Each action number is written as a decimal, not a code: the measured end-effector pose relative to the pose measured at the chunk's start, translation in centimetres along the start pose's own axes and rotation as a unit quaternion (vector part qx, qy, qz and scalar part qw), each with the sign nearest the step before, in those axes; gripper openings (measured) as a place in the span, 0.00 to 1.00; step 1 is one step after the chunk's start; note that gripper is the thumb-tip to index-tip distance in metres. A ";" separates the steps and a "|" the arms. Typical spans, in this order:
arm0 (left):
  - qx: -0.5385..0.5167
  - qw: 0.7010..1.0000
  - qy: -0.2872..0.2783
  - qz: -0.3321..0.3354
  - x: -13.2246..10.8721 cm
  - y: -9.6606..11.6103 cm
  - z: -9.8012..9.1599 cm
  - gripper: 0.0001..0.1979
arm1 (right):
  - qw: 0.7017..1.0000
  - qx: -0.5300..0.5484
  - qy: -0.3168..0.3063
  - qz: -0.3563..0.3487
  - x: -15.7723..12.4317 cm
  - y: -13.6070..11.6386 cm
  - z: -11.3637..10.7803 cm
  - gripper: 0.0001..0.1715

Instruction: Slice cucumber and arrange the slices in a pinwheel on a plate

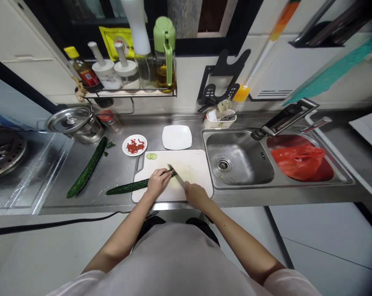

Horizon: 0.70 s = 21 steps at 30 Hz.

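Observation:
A white cutting board [192,166] lies on the steel counter in front of me. A long dark green cucumber [127,187] lies across its left edge. My left hand [157,182] is closed over the cucumber's right end and holds it down. My right hand [195,195] grips the handle of a knife [176,176], whose blade meets the cucumber just beside my left fingers. Two cucumber slices [151,156] rest at the board's far left corner.
A second cucumber [86,168] lies to the left. A small dish of chopped red chilli [135,145] and an empty white plate [176,137] sit behind the board. A double sink [241,158] with a red bag [298,160] is at the right; a lidded pot [75,123] at the left.

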<state>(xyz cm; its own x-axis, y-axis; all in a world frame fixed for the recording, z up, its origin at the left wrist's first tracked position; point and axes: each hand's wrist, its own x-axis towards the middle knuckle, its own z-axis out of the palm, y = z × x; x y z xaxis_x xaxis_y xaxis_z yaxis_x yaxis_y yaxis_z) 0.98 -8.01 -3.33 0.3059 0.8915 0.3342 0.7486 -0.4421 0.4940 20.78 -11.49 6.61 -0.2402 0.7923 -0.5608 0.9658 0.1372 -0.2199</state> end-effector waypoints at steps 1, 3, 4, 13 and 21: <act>0.000 1.000 -0.001 0.001 0.0 0.0 0.0 0.13 | 1.000 0.000 -0.004 0.000 0.0 0.0 -0.1 0.15; -0.001 1.000 0.001 0.005 0.0 0.0 0.0 0.12 | 1.000 0.000 -0.006 -0.003 0.1 -0.1 -0.2 0.15; 0.000 1.000 0.004 0.009 0.1 0.0 0.0 0.12 | 1.000 -0.001 -0.004 -0.006 0.2 -0.1 -0.2 0.15; 0.003 0.999 0.025 0.032 0.3 -0.1 0.0 0.11 | 1.000 -0.008 0.014 -0.022 0.8 0.0 0.1 0.16; 0.000 0.999 0.023 0.035 0.3 -0.2 -0.1 0.12 | 0.999 -0.008 0.036 -0.029 2.9 -0.5 0.6 0.16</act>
<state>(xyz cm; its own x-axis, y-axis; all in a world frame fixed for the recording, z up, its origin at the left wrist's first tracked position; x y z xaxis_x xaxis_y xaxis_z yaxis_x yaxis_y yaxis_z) 0.87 -7.64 -3.28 0.3302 0.8533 0.4035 0.7271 -0.5025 0.4677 19.59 -9.63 4.66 -0.2895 0.8229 -0.4888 0.9519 0.1942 -0.2369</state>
